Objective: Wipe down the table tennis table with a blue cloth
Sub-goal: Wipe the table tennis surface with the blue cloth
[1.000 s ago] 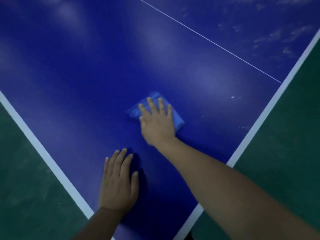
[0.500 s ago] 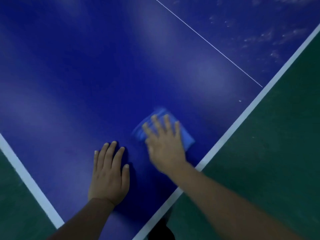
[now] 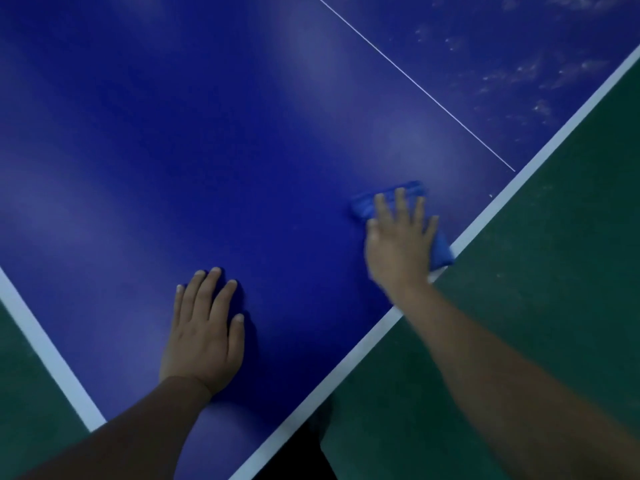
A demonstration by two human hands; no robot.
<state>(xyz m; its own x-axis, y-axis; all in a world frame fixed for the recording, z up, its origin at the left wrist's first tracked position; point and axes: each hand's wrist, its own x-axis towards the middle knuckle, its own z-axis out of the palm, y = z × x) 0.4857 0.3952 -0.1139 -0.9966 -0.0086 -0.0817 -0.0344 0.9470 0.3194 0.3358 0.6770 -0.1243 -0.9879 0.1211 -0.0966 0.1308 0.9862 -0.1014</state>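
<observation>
Head view | right hand (image 3: 398, 251) flat, fingers spread, pressing cloth (image 3: 367, 206) by table (image 3: 173, 133) edge | left hand (image 3: 204, 337) flat, empty, palm down.

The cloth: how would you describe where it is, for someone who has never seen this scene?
Find the blue table and follow its white right edge line. The cloth lies there under the flat right hand, one corner reaching the line. It is a brighter, folded blue than the table.

No readable text anywhere here, no brand, label or number. Only markings are the plain white lines on the table (image 3: 207, 133), and those don't spell anything.
</observation>
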